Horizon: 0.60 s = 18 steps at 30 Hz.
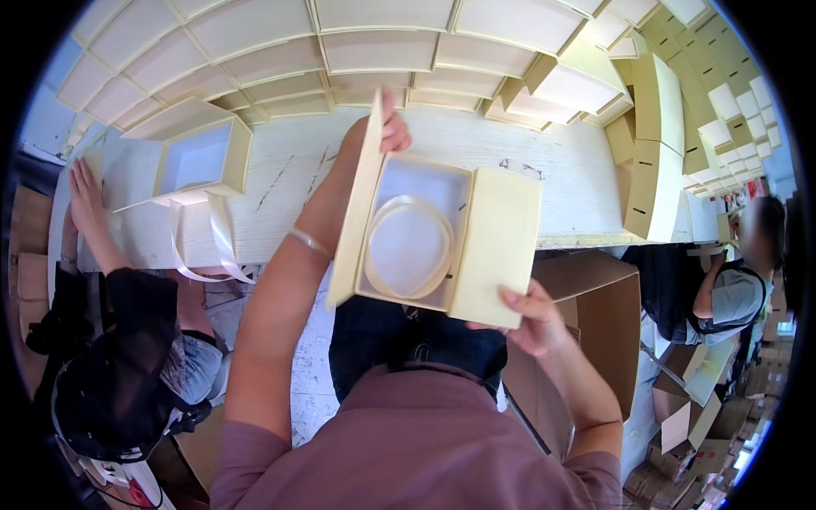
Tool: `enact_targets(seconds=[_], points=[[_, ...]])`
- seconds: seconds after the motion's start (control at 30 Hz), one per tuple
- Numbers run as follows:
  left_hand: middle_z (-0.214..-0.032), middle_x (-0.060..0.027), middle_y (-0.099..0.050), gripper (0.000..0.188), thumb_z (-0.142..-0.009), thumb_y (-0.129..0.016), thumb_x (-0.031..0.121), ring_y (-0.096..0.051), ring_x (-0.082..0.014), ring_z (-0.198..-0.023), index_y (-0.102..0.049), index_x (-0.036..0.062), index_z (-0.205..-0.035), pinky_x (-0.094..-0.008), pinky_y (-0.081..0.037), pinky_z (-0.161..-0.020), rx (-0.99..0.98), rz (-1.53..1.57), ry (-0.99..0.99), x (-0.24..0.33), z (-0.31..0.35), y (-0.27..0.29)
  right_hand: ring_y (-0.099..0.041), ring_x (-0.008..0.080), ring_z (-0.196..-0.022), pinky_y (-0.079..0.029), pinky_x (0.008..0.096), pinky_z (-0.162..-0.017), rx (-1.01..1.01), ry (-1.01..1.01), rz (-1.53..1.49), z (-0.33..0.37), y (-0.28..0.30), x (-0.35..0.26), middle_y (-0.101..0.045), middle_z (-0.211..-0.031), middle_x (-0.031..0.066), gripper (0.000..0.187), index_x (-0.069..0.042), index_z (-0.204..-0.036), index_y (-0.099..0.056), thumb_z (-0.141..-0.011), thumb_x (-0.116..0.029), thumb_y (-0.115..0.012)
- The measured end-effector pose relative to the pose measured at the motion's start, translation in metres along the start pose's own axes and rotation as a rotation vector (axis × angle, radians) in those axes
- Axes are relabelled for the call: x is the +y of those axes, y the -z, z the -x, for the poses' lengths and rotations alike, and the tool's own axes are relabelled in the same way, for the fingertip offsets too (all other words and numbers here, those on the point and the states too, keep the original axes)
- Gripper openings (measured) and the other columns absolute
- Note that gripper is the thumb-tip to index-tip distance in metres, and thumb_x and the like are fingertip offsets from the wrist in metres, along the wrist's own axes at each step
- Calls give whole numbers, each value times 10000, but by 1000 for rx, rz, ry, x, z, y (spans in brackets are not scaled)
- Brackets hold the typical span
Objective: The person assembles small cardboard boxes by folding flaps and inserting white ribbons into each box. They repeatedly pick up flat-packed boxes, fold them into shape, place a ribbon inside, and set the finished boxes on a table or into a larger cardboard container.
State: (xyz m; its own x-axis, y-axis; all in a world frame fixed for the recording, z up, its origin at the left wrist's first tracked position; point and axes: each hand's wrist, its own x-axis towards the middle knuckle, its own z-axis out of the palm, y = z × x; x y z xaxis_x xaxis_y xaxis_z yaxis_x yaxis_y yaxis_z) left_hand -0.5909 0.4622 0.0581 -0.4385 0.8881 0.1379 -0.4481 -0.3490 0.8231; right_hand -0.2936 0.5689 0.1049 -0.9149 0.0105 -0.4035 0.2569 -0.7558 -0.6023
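In front of my body I hold a cream gift box [422,183] with its two side flaps swung open. My left hand [393,129] grips the far end of the left flap [361,191], which stands nearly edge-on. My right hand [535,317] pinches the near corner of the right flap [500,238], thumb on top. Inside the white-lined tray lies a loop of cream ribbon [410,201]. The box is tilted, partly over the edge of the white worktable [289,187].
Stacked cream boxes [382,51] line the table's back, with more standing at right [654,153]. To the left lies an open box [197,159] with trailing ribbon [223,234]. A co-worker's hand [85,187] rests farther left. A large cardboard carton [608,331] stands below right. Another person [731,289] is beyond.
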Motion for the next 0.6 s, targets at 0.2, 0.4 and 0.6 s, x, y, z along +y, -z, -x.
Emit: enact_targets(seconds=[0.2,0.4,0.6], points=[[-943,-73,-595,469,-915,-350,466,-534,-142,-900,-556,45,-899,-255,-398,-830,133,-338,200,23,-23,-41,-452,252,-1137,-375,434,-965,46,116,-192,-4,-51,41,-448,-1226,142,411,-1,-1245,-335,-890,-140,-485],[-1283,-119,-427,635,-839,-482,498,-403,-235,-1192,-431,11,-1244,-339,-313,-986,66,-754,-138,75,102,-44,-455,229,-1121,-374,386,-944,6,93,-346,-11,-65,49,-449,-1221,115,406,-20,-1251,-330,-870,-49,-468],[-1134,-93,-529,476,-779,-653,283,-471,-182,-1075,-506,2,-1134,-312,-364,-911,486,-1226,-260,24,137,-79,-468,189,-1098,-363,316,-929,-12,109,-132,-17,-56,65,-504,-1157,88,351,-5,-1207,-410,-867,-49,-483]])
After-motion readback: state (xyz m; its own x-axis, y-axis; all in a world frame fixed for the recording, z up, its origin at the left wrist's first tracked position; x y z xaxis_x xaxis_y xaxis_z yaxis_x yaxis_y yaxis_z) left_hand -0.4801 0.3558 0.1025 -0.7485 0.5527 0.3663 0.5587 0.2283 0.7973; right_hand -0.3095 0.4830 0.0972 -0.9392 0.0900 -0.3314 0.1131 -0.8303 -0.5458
